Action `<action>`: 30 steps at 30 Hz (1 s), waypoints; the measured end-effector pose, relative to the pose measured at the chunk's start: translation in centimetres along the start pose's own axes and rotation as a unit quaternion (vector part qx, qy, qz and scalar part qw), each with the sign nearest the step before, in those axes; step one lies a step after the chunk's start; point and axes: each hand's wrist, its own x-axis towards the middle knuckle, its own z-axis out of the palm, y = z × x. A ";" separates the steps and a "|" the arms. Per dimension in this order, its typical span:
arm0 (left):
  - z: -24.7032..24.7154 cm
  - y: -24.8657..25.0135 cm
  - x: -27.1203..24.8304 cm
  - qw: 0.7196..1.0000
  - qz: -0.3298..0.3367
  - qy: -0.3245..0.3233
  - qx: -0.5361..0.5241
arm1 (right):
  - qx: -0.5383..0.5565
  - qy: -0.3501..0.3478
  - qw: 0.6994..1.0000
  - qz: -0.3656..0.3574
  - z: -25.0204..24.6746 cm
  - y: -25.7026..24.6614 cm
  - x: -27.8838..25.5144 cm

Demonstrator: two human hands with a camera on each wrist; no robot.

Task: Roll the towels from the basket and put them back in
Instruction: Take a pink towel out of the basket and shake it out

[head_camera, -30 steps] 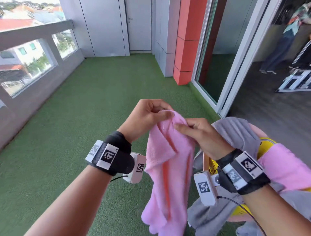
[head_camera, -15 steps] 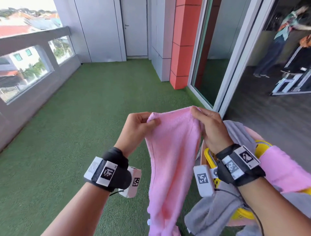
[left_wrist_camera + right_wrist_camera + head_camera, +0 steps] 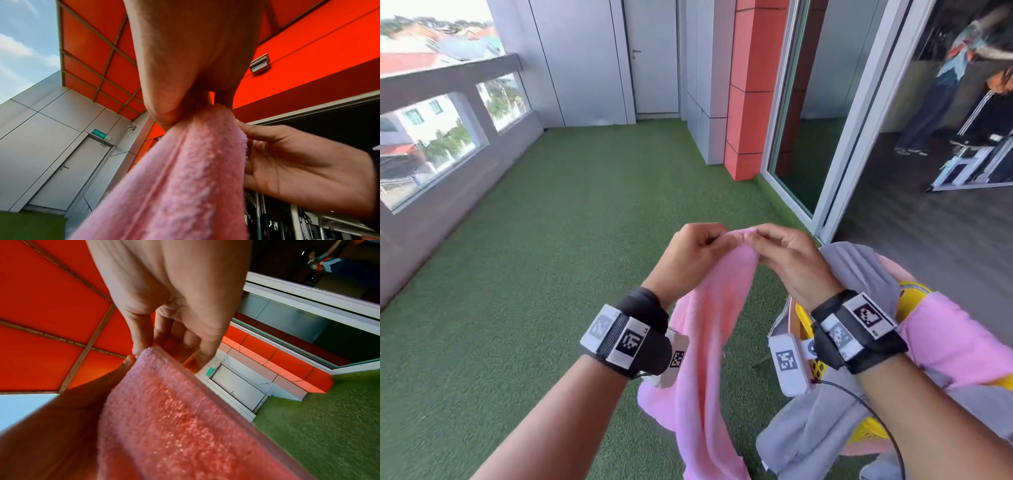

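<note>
A pink towel hangs in front of me over the green turf. My left hand and right hand meet at its top edge, and each pinches it there. In the left wrist view the left thumb and fingers clamp the bunched pink towel, with the right hand just beside it. The right wrist view shows the right fingertips on the towel's top edge. The yellow basket stands at my lower right, under the right forearm.
A grey towel and another pink towel are draped over the basket. Green turf runs ahead to a grey door. A parapet wall is on the left, a sliding glass door on the right, with people standing beyond it.
Half a second ago my hands held the towel's top edge spread apart. They have come together, and the towel hangs doubled lengthwise.
</note>
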 end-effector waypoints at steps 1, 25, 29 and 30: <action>0.2 0.0 -0.2 1.000 -0.002 -0.005 -0.014 | 0.006 0.015 1.000 -0.004 -0.2 -0.1 0.1; 9.0 -0.9 -3.2 0.977 -0.072 -0.178 -0.092 | -0.130 0.156 0.962 0.184 -8.4 1.3 -10.3; 14.3 2.5 -2.9 0.961 -0.030 -0.250 -0.111 | -0.060 0.059 0.977 0.196 -9.1 2.4 -15.8; 15.5 3.2 -3.3 0.954 -0.031 -0.269 -0.130 | -0.045 0.097 0.977 0.187 -10.0 1.7 -17.1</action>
